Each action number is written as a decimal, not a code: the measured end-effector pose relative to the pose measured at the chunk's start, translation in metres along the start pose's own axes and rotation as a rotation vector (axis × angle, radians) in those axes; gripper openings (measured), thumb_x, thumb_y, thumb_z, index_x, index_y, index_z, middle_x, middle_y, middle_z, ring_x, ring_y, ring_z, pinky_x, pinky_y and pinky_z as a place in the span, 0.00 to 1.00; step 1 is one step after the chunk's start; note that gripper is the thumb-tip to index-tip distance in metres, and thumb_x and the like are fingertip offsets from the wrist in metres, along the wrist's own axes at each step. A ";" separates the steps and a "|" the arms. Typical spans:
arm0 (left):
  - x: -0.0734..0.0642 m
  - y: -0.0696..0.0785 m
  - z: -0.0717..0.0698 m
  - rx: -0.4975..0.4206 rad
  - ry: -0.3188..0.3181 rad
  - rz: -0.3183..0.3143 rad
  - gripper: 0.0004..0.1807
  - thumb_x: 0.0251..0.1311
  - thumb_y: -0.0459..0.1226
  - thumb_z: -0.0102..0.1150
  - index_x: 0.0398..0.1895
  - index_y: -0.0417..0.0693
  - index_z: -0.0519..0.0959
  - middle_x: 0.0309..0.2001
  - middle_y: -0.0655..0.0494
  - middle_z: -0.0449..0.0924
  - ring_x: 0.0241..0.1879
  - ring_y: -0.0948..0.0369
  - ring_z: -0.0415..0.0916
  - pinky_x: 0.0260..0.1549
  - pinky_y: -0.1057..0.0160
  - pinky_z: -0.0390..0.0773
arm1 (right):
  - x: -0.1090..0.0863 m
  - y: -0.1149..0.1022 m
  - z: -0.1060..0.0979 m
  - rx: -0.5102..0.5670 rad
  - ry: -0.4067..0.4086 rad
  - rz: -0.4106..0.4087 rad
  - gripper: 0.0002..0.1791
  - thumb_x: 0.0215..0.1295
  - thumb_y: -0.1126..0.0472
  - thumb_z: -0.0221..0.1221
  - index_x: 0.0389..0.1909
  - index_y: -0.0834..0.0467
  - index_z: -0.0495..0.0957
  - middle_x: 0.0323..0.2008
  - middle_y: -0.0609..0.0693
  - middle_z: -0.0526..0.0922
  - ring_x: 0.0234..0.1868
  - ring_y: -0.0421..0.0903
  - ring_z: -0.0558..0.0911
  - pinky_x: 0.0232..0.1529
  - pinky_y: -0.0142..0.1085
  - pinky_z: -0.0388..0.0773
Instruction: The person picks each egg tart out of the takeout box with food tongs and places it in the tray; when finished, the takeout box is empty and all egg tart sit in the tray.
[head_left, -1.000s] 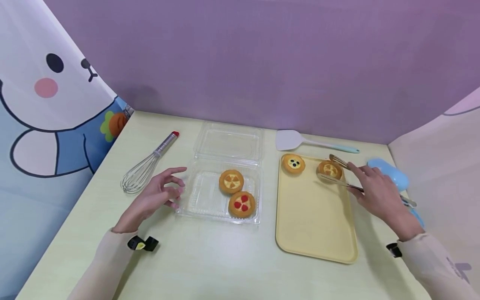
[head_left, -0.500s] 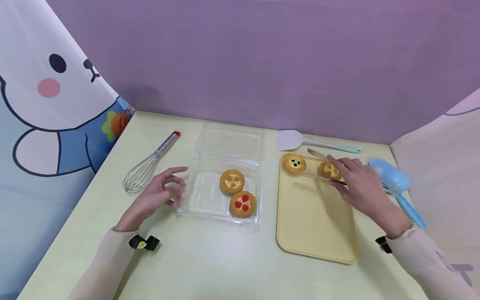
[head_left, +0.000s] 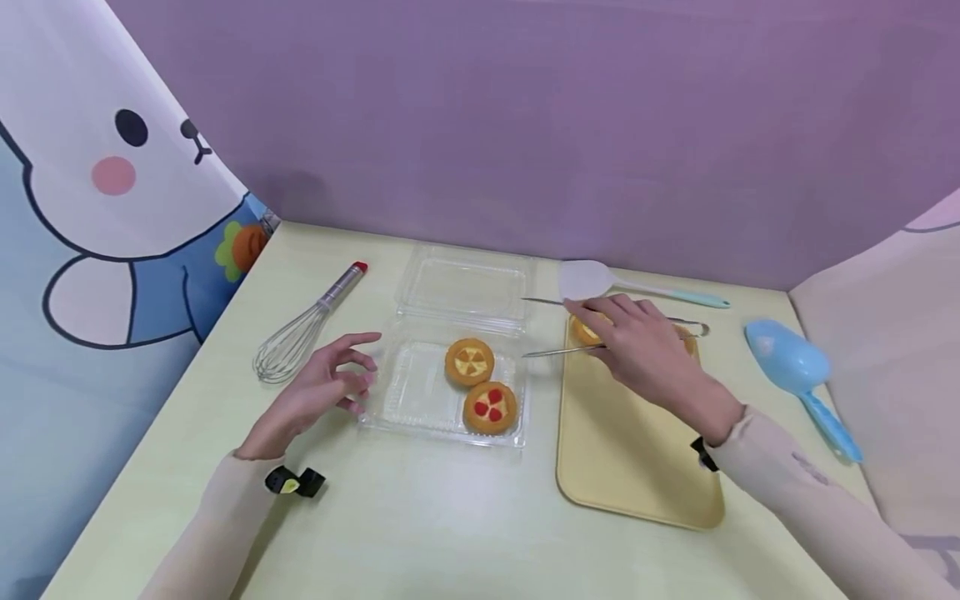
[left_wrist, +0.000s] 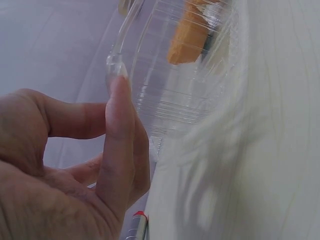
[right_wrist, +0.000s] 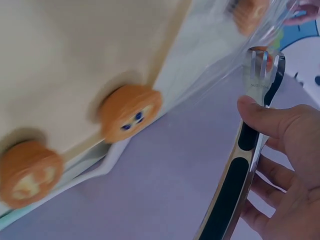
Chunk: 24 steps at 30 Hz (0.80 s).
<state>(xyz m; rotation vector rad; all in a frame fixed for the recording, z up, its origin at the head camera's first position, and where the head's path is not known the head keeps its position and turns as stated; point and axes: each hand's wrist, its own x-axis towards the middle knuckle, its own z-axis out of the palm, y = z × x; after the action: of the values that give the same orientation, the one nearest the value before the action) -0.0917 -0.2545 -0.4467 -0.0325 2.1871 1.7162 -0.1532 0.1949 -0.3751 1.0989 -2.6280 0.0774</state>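
Note:
My left hand (head_left: 330, 383), fingers loosely bent, is at the left edge of a hinged clear plastic box (head_left: 412, 383). In the left wrist view one fingertip touches the box's rim (left_wrist: 116, 62). Inside lie two round tarts, one with a wedge pattern (head_left: 469, 362), one with red dots (head_left: 489, 407). My right hand (head_left: 637, 342) grips metal serving tongs (head_left: 558, 352) with dark handle inlays. The spread tong tips point left toward the box, nothing between them. Below, on a yellow tray (head_left: 637, 450), sit a dark-dotted tart (right_wrist: 131, 112) and a wedge-patterned tart (right_wrist: 30, 174).
A wire whisk (head_left: 307, 325) lies left of the box. Behind the tray is a white spatula (head_left: 585, 279) with a pale blue handle. A blue scoop (head_left: 787, 358) lies to the right. A purple backdrop (head_left: 525, 125) stands at the table's rear.
My right hand has moved left with the tongs, from around the tray's right-hand tart to the tray's far left corner. The left hand stays at the box.

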 end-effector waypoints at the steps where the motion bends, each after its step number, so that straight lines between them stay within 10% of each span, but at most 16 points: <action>1: 0.000 0.000 0.000 0.000 0.000 0.001 0.39 0.65 0.24 0.53 0.81 0.46 0.59 0.55 0.35 0.70 0.30 0.57 0.79 0.26 0.59 0.88 | 0.005 -0.003 0.001 -0.008 -0.011 -0.015 0.39 0.60 0.58 0.74 0.74 0.50 0.72 0.61 0.53 0.83 0.60 0.55 0.82 0.53 0.54 0.82; 24: 0.001 0.000 0.003 -0.019 0.006 0.006 0.39 0.65 0.23 0.52 0.80 0.46 0.59 0.52 0.40 0.70 0.28 0.56 0.78 0.24 0.59 0.86 | 0.050 -0.038 0.026 -0.101 -0.097 -0.237 0.37 0.69 0.74 0.59 0.76 0.45 0.70 0.65 0.50 0.81 0.65 0.54 0.79 0.64 0.52 0.77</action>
<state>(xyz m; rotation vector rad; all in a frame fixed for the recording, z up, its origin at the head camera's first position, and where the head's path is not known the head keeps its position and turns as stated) -0.0914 -0.2515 -0.4477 -0.0361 2.1769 1.7421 -0.1658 0.1293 -0.3878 1.4000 -2.5299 -0.1605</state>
